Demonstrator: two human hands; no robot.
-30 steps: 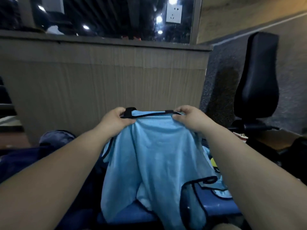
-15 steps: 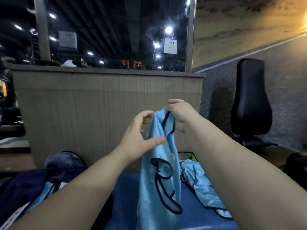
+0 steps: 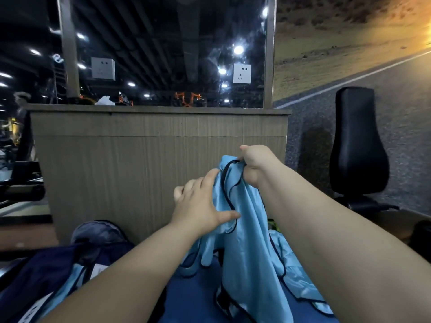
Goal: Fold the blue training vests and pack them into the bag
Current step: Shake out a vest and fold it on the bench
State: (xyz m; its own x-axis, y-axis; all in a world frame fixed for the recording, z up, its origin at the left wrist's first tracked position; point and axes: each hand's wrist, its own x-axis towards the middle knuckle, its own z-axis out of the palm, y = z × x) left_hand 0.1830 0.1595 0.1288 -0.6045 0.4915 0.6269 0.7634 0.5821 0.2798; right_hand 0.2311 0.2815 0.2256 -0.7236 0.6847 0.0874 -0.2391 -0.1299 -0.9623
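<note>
Head view: the blue vest (image 3: pixel 247 241) is held up by its bunched, black-trimmed top edge, round which the fingers of the right hand (image 3: pixel 256 164) are curled tight, seemingly so that the cloth is hung straight for folding. The left hand (image 3: pixel 198 203) is laid against the cloth just below those fingers, its own fingers spread and nearly straight with nothing gripped, probably to smooth the drape. The vest's long axis is set roughly upright, top at the right fingers, hem trailing onto the blue surface (image 3: pixel 191 299) well below both hands.
</note>
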